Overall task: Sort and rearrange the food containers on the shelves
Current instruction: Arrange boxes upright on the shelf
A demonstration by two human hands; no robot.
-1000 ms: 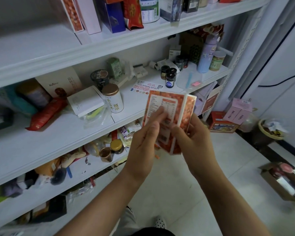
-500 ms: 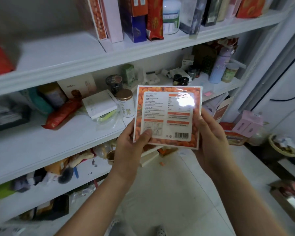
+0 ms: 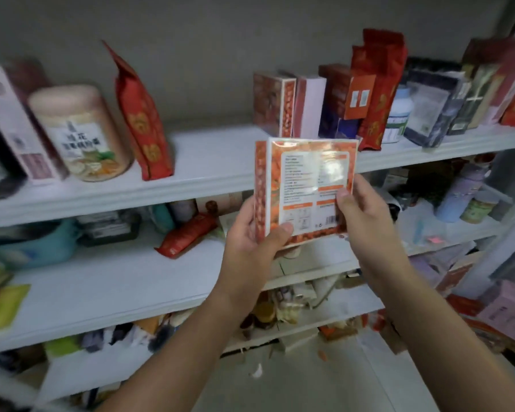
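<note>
Both hands grip one orange box (image 3: 305,185) upright, printed back toward the camera: the left hand (image 3: 252,233) is closed around its lower left corner, the right hand (image 3: 360,209) pinches its right edge. Just beyond the box's top runs the upper shelf (image 3: 214,162), bare there, with a red pouch (image 3: 140,117) standing to the left of the hands.

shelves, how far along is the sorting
Partly done: boxes and bags stand in a row on the top shelf. In hand: both hands, left and right, hold an orange box before its empty gap. Left: the cluttered lower shelves.
</note>
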